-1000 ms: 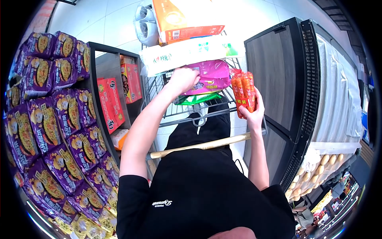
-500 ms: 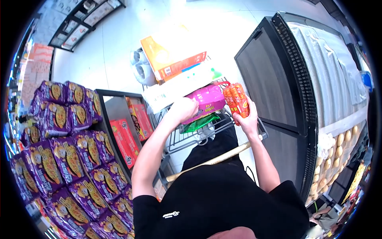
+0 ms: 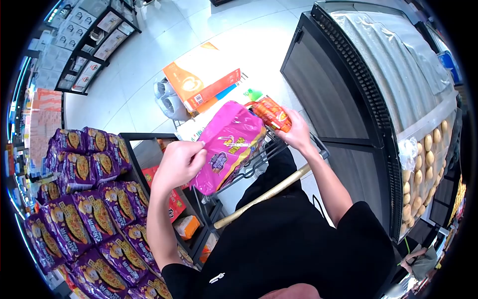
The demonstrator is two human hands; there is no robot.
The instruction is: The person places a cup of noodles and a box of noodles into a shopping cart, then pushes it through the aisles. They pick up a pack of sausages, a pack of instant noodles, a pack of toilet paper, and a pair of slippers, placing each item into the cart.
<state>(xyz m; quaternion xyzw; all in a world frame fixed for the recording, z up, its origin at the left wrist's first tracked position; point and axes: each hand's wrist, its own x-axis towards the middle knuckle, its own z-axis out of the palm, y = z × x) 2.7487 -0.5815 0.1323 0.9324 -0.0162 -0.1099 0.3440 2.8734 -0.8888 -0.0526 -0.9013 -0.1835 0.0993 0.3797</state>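
Note:
My left hand [image 3: 180,163] is closed on the edge of a pink snack bag [image 3: 230,142], raised at a tilt over the shopping cart [image 3: 259,158]. On the other side, my right hand [image 3: 297,131] grips a red-orange pack of sausage-like sticks [image 3: 271,112], which lies against the bag's far right corner. Beyond the bag are an orange box [image 3: 191,84] and grey-blue plastic bottles [image 3: 172,102]. A white package beneath the bag is largely hidden.
The cart's pale handle [image 3: 266,197] crosses in front of my body. Stacked purple snack packs [image 3: 89,214] stand at left. A dark cabinet [image 3: 323,84] and a rack of potato-like or egg-like items [image 3: 419,174] stand at right.
My left hand has lifted the pink bag and drawn it left and towards me. The red-orange pack, still in my right hand, has moved left and tilted. The view has shifted slightly.

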